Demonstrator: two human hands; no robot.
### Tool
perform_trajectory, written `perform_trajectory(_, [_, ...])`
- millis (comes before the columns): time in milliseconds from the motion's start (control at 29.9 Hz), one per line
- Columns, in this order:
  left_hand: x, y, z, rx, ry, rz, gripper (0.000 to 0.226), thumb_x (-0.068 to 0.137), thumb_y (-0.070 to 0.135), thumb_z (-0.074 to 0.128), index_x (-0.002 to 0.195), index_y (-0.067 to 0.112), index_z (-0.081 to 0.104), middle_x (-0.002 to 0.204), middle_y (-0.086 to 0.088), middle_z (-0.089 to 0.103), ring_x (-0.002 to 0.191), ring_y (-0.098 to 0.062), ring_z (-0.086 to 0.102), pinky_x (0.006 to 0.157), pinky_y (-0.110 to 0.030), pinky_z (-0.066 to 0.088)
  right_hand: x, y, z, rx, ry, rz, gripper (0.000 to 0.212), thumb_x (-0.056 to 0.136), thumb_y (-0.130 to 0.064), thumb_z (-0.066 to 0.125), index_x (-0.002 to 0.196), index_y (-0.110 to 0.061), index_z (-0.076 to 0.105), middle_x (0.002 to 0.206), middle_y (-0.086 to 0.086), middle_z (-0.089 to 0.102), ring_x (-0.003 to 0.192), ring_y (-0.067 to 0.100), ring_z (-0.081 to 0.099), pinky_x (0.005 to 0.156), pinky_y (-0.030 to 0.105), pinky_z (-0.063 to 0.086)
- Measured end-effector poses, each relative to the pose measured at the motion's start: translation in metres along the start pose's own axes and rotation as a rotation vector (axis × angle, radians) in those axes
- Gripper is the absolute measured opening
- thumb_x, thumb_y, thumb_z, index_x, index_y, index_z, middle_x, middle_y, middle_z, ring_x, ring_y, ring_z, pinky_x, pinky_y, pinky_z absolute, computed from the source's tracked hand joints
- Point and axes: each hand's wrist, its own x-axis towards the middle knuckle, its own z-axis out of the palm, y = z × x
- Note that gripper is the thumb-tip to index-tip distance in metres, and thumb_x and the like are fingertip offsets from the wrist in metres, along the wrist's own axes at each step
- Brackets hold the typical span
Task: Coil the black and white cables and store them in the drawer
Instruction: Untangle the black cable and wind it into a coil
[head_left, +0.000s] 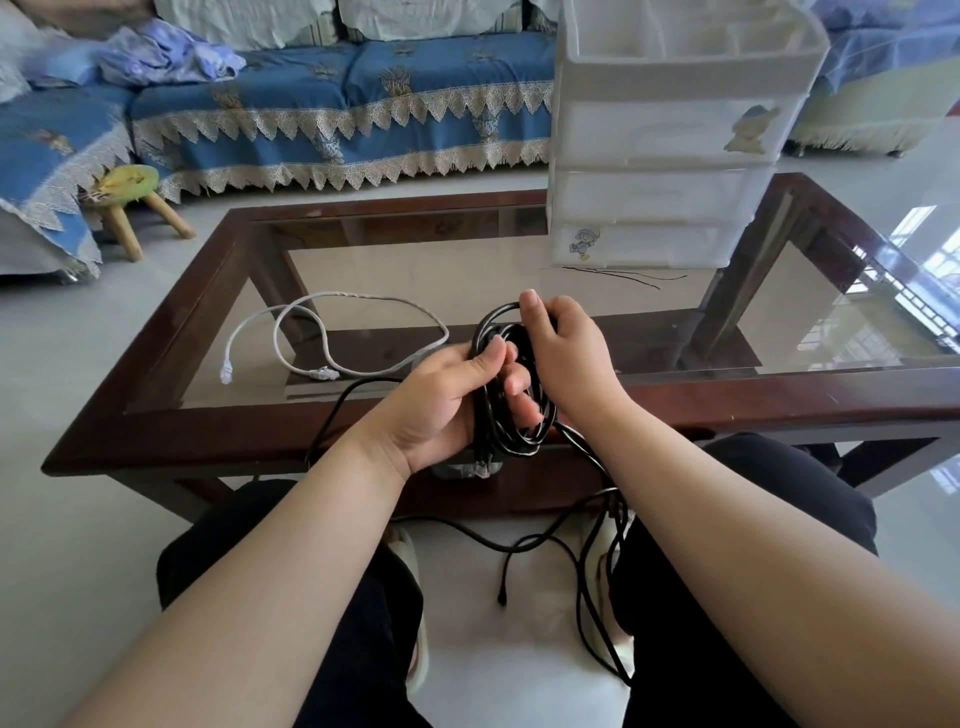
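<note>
A black cable (522, 441) is partly wound into a coil above the table's near edge. My left hand (441, 400) grips the coil from the left, fingers curled through its loops. My right hand (563, 358) holds the coil's top right, thumb on the upper loop. The rest of the black cable hangs between my knees to the floor, its plug end (502, 597) dangling. A white cable (332, 332) lies in loose loops on the glass to the left. The white plastic drawer unit (670, 156) stands at the table's far right, all its drawers closed.
The glass-topped coffee table has a dark wooden frame (171, 415). Two thin black ties (623, 275) lie in front of the drawer unit. A blue-covered sofa (337, 104) runs along the back, with a small green stool (130, 197) to the left.
</note>
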Motion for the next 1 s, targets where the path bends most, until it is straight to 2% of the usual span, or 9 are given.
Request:
perform_trajectory(134, [0.001,-0.001,0.001,0.004,0.043,0.043,0.025,0.095,0.029,0.041,0.099,0.006,0.049,0.073,-0.002,0.062,0.064,-0.018,0.066,0.07,-0.033,0.056,0.001,-0.001,-0.001,0.036,0.015,0.028,0.034,0.097,-0.047,0.041,0.076,-0.021,0.045,0.066,-0.007,0.049,0.06,0.005,0.045,0.054,0.022,0.033])
perform_trajectory(301, [0.004,0.007,0.002,-0.013,0.097,-0.022,0.035,0.097,0.042,0.036,0.091,0.009,0.047,0.051,0.007,0.036,0.038,-0.006,0.034,0.046,-0.022,0.041,0.002,0.0,0.001,0.043,0.018,0.052,0.037,0.097,-0.048,0.042,0.07,-0.022,0.041,0.064,-0.007,0.048,0.057,0.005,0.043,0.048,0.015,0.032])
perform_trajectory(402, [0.006,0.011,0.003,-0.023,0.224,-0.091,0.046,0.099,0.052,0.032,0.077,0.013,0.046,0.042,0.01,0.025,0.03,-0.004,0.021,0.035,-0.018,0.024,0.003,0.001,0.001,0.048,-0.002,0.064,0.034,0.097,-0.048,0.042,0.074,-0.022,0.045,0.07,-0.01,0.054,0.061,0.003,0.048,0.053,0.021,0.033])
perform_trajectory(569, [0.001,0.013,0.004,0.117,0.296,-0.088,0.052,0.095,0.058,0.039,0.063,0.017,0.042,0.04,0.009,0.021,0.032,-0.005,0.015,0.037,-0.021,0.016,0.003,0.002,-0.001,0.128,-0.008,0.006,0.031,0.097,-0.042,0.046,0.085,-0.014,0.053,0.07,-0.009,0.058,0.062,0.005,0.052,0.059,0.022,0.041])
perform_trajectory(703, [0.0,0.015,0.004,0.205,0.318,-0.045,0.055,0.092,0.061,0.04,0.059,0.017,0.038,0.04,0.007,0.02,0.032,-0.007,0.015,0.036,-0.021,0.019,0.003,0.006,-0.001,0.076,-0.016,-0.072,0.029,0.097,-0.043,0.045,0.079,-0.02,0.05,0.066,-0.01,0.056,0.058,0.005,0.049,0.058,0.024,0.041])
perform_trajectory(770, [0.0,0.018,0.002,0.206,0.328,-0.011,0.056,0.092,0.062,0.039,0.058,0.017,0.037,0.04,0.007,0.021,0.031,-0.007,0.016,0.036,-0.021,0.02,0.004,0.007,-0.002,0.027,-0.037,-0.112,0.036,0.097,-0.045,0.042,0.073,-0.019,0.048,0.063,-0.007,0.052,0.055,0.008,0.045,0.056,0.029,0.04])
perform_trajectory(837, [-0.002,0.022,-0.003,0.15,0.333,0.02,0.057,0.093,0.061,0.037,0.056,0.018,0.036,0.038,0.007,0.021,0.03,-0.006,0.017,0.035,-0.021,0.019,0.004,0.005,-0.005,0.043,-0.128,-0.082,0.047,0.099,-0.047,0.036,0.063,-0.016,0.04,0.054,-0.007,0.044,0.048,0.006,0.039,0.05,0.024,0.035])
perform_trajectory(903, [-0.004,0.027,-0.009,0.062,0.346,0.057,0.057,0.094,0.061,0.037,0.055,0.019,0.036,0.037,0.007,0.022,0.029,-0.006,0.017,0.034,-0.02,0.017,0.003,0.004,-0.005,0.123,-0.295,0.036,0.056,0.098,-0.053,0.028,0.056,-0.016,0.034,0.043,-0.009,0.04,0.04,0.005,0.036,0.044,0.017,0.03])
perform_trajectory(1004, [-0.009,0.035,-0.019,-0.07,0.378,0.117,0.06,0.095,0.061,0.034,0.053,0.019,0.036,0.037,0.007,0.023,0.029,-0.005,0.017,0.033,-0.02,0.015,-0.004,0.009,0.0,0.296,-0.627,0.236,0.062,0.094,-0.063,0.024,0.058,-0.015,0.039,0.046,0.002,0.046,0.048,0.015,0.048,0.049,0.017,0.04])
